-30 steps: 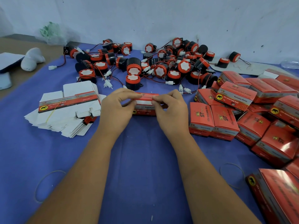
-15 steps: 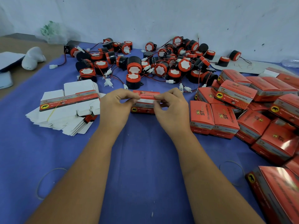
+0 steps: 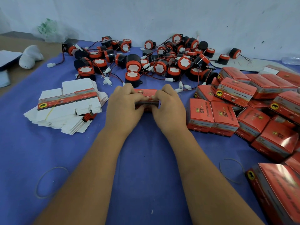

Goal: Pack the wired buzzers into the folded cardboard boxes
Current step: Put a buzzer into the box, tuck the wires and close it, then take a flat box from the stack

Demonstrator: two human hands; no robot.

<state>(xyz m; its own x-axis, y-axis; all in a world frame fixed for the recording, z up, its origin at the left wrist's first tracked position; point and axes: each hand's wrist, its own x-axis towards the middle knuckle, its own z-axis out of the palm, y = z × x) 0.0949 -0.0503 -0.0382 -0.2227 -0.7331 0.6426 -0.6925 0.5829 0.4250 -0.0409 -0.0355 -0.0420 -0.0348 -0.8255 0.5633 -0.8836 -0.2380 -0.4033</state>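
A small red cardboard box (image 3: 146,93) sits on the blue cloth at the centre, held from both sides. My left hand (image 3: 125,108) grips its left end with curled fingers. My right hand (image 3: 170,108) grips its right end, thumb and fingers pinching the top edge. Most of the box is hidden behind my fingers. Behind it lies a tangled heap of black and orange wired buzzers (image 3: 155,62) with white connectors. One buzzer (image 3: 132,77) stands just beyond the box.
A stack of flat unfolded boxes (image 3: 68,106) lies to the left. Several closed red boxes (image 3: 243,103) crowd the right side, one large at bottom right (image 3: 279,189). Rubber bands (image 3: 50,182) lie on the cloth. A white wall rises behind.
Both hands have drawn closer together over the box and their fingers have curled down onto its top; the box looks more closed than before.
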